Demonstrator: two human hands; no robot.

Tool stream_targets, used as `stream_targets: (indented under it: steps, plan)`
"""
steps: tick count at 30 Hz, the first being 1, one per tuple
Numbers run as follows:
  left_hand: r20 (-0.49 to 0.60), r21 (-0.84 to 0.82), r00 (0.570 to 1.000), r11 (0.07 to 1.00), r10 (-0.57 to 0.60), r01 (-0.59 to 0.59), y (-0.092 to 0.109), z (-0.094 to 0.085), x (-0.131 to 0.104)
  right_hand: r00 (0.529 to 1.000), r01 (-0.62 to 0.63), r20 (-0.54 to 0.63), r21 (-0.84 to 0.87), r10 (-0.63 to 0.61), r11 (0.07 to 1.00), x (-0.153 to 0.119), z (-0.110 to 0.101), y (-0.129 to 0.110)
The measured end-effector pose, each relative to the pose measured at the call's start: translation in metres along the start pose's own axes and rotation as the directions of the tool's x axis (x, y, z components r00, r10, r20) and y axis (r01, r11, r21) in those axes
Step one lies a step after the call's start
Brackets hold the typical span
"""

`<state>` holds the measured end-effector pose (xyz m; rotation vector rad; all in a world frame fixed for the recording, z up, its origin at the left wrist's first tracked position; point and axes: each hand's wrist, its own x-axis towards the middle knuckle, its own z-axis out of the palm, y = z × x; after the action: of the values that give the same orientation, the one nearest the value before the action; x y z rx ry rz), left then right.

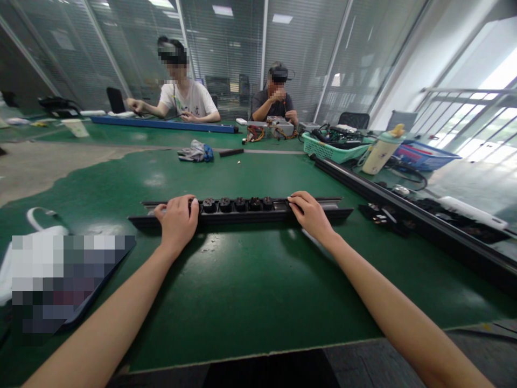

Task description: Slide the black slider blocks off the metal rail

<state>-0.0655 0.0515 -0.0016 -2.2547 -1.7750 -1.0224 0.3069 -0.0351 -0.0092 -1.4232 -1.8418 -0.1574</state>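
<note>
A long black channel [242, 217] lies crosswise on the green table in front of me. Several round black socket-like modules [240, 204] sit in a row along its middle. My left hand [178, 218] is closed over the channel's left part, fingertips beside the leftmost modules; the fingers hide what lies under them. My right hand [311, 213] pinches at the channel to the right of the row, with thumb and fingers at its walls. Bare inner channel shows at both ends.
A long black rail [388, 200] runs along the right, beside loose black parts [383, 216]. Behind it stand a green basket [335, 151] and a cream bottle [379, 155]. A tablet-like device [92, 285] lies left. Grey-blue gloves [196, 151] lie ahead; two people work across the table.
</note>
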Motion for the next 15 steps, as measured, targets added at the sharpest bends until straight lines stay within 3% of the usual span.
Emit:
stream_targets:
  steps: [15]
  plan:
    - [0.022, 0.017, 1.000, 1.000, -0.020, 0.019, 0.0018, -0.0008, -0.0002, 0.999, -0.024, -0.029, -0.039, 0.023, 0.999, -0.0002, -0.0021, -0.0004]
